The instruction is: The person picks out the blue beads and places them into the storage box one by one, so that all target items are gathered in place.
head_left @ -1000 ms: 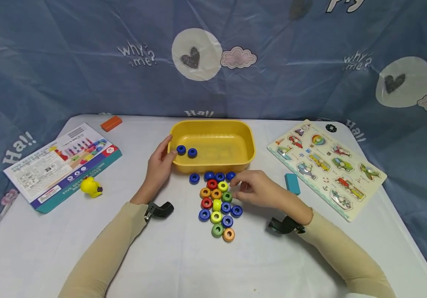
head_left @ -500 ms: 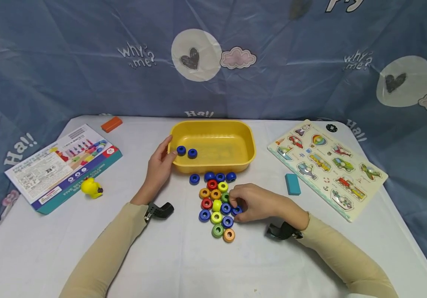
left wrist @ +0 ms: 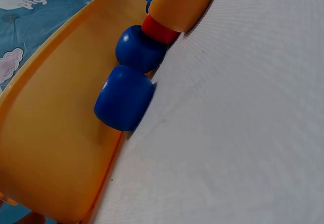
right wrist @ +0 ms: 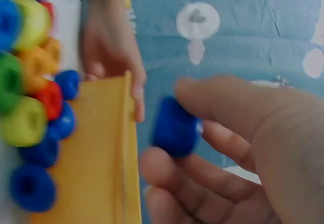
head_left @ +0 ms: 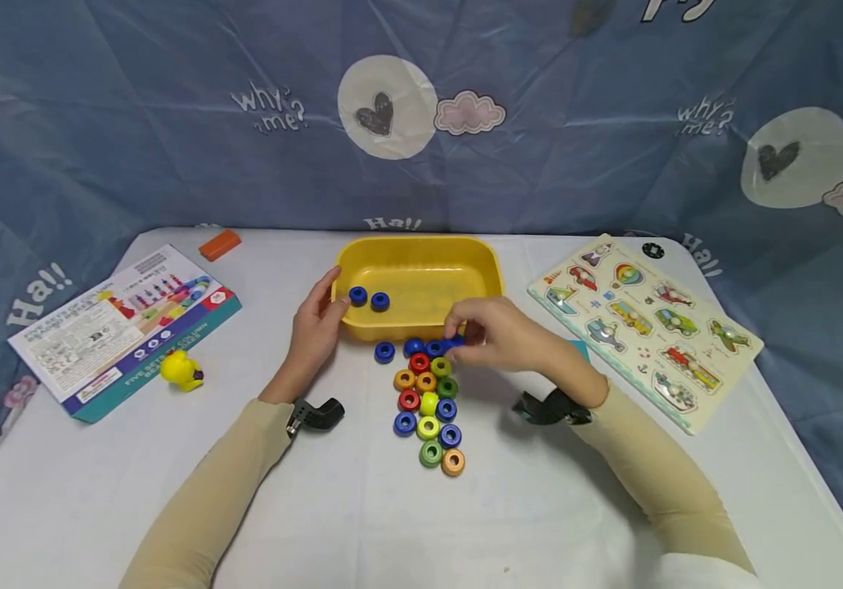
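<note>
From the head camera, your left hand (head_left: 316, 315) grips the left end of the yellow tray (head_left: 436, 286), with the thumb at the rim. Two blue beads (head_left: 380, 302) sit inside, near that end. Your right hand (head_left: 505, 335) is well apart from the left, at the tray's near right corner, beside a loose cluster of beads (head_left: 428, 403) on the white table (head_left: 318, 507). A low sweep there could knock the top row and set beads rolling.

In the left wrist view, an outer bead (left wrist: 124, 98), also blue, stands right by the tray's outer wall; whether they touch, you cannot tell. Dragging the tray nearer would probably shove it.

In the right wrist view, your thumb and fingers pinch a held bead (right wrist: 174, 127), blue too. Only the fingertips hold it, so an uneven squeeze could pop its shiny, rounded side loose, and carrying it too low could clip the rim.
</note>
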The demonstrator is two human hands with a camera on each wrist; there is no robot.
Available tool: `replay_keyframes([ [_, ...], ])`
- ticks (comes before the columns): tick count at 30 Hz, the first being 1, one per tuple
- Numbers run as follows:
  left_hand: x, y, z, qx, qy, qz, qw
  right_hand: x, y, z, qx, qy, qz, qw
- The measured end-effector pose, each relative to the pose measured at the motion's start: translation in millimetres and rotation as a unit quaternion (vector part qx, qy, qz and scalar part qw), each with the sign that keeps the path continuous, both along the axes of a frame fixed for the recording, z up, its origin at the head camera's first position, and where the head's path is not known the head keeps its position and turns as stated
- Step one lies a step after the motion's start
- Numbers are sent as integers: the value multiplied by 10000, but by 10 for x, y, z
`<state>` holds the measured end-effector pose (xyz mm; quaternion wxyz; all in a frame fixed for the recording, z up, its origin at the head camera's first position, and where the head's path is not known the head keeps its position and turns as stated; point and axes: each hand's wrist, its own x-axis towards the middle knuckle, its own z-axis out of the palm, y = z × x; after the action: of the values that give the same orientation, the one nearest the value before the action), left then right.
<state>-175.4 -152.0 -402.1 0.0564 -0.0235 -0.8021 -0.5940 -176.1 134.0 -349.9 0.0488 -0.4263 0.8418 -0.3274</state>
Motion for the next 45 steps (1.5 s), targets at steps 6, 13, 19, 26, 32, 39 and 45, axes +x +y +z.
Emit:
replay_keyframes([
  [6, -7, 2, -14, -30, -29, -10, 10000, -481, -382, -58, 112, -22, -892, 9960],
  [13, 9, 22, -22, 15, -56, -2, 10000, -887, -742, -308, 954, -140, -993, 9904],
  [19, -5, 38, -47, 87, -92, -18, 9999, -973, -830, -356, 1447, -388, -1023, 9834],
  [26, -147, -57, -253, -27, -60, 39, 10000, -707, -644, -185, 862, -216, -969, 9913],
  [32, -90, -76, -103, 8, 12, -17, 10000, -160, -621, -62, 129, 442, -28, 9989],
  [39, -25, -48, 0, 51, 56, -42, 10000, 76, -821, -259, 931, 461, 225, 9943],
  [45, -8, -36, -2, 29, 86, -91, 9999, 157, -890, -317, 1441, 895, -83, 9855],
])
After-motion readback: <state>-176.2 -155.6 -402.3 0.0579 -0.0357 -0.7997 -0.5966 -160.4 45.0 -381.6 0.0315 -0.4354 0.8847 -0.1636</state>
